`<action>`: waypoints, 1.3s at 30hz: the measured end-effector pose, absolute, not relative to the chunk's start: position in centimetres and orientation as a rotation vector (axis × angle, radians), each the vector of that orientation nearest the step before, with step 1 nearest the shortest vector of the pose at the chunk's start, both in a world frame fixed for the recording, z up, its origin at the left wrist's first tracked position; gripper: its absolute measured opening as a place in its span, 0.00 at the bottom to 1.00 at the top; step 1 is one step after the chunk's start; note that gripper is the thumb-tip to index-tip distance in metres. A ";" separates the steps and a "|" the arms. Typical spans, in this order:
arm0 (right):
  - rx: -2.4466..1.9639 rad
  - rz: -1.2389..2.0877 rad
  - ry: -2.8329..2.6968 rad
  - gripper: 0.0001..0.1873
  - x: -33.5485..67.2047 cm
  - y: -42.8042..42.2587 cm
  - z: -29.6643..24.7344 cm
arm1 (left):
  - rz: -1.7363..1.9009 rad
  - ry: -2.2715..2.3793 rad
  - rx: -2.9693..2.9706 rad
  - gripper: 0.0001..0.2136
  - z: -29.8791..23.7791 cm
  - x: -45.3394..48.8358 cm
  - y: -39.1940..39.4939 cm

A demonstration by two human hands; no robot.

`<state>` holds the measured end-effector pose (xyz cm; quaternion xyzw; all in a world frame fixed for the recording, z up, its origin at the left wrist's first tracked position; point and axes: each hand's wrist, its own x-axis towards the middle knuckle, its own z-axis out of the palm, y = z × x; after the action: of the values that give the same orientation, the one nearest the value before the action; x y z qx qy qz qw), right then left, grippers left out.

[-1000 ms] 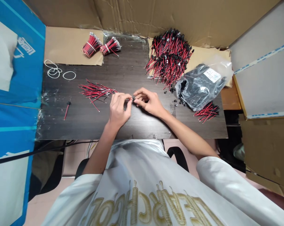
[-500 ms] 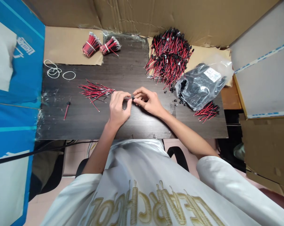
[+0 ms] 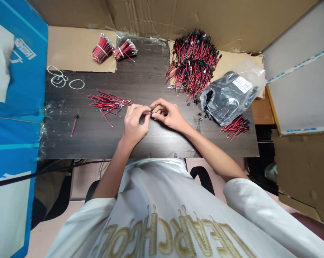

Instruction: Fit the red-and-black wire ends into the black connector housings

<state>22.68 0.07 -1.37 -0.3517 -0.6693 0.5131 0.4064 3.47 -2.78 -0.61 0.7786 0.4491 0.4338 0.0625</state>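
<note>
My left hand (image 3: 133, 123) and my right hand (image 3: 168, 115) meet over the middle of the dark wooden table (image 3: 151, 139). Both pinch a thin wire with a small black connector (image 3: 151, 113) between their fingertips. A loose spread of red and black wires (image 3: 106, 102) lies just left of my left hand. A large heap of wires with black connectors (image 3: 193, 64) sits at the back, beyond my right hand.
A clear plastic bag of black connectors (image 3: 229, 98) lies at the right, with a small wire bunch (image 3: 236, 127) beside it. Two banded wire bundles (image 3: 112, 50) rest at the back left. White rubber bands (image 3: 63, 80) and one single wire (image 3: 74, 125) lie left. Cardboard walls surround the table.
My hands have stayed together on the wire, the fingertips drawing slightly closer. The view has shifted a little.
</note>
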 end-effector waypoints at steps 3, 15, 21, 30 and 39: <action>-0.865 1.326 -1.654 0.27 22.8 0.2 -1.3 | 1.294 1.392 2.333 0.05 -0.6 3.5 -2.8; -0.917 1.403 -1.602 0.26 22.8 0.3 -1.0 | 1.364 1.349 2.281 0.07 -0.3 3.5 -3.0; -0.922 1.338 -1.713 0.22 23.0 0.2 -0.8 | 1.343 1.299 2.243 0.13 -0.3 3.5 -3.1; -0.926 1.315 -1.774 0.23 23.1 0.3 -0.6 | 1.320 1.322 2.289 0.11 -0.5 3.6 -2.8; -0.950 1.223 -1.728 0.19 22.9 -0.2 -0.4 | 1.332 1.323 2.390 0.11 -0.8 3.9 -2.9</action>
<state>22.89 -0.17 -0.38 -0.3753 -0.6828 0.4834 0.3990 3.90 -2.86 -0.79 0.7853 0.4348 0.4377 0.0510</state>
